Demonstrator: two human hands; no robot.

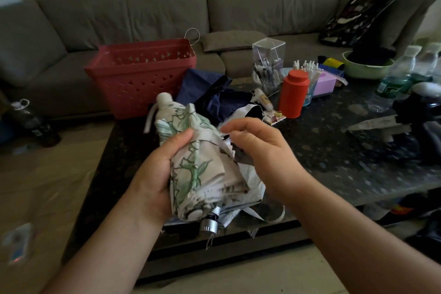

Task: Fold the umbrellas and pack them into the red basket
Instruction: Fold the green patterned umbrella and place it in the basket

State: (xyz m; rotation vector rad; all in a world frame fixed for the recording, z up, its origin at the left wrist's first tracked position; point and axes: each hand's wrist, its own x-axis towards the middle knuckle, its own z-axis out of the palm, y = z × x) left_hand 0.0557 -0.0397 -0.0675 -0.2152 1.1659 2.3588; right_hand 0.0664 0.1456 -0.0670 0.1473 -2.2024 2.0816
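Hands w/ umbrella over dark table

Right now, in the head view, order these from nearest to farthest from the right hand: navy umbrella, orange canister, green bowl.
From the right hand:
1. Navy umbrella, just beyond it, mid-table.
2. Orange canister, farther back, to the right.
3. Green bowl, far right corner of the table.

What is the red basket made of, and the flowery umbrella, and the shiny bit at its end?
The red basket looks like matte moulded plastic: stiff walls with neat triangle holes. The flowery umbrella, gripped by the left hand, looks like thin woven fabric, since it creases and bunches softly. The shiny cap at its end looks like metal or silver-coated plastic; the picture cannot settle which.
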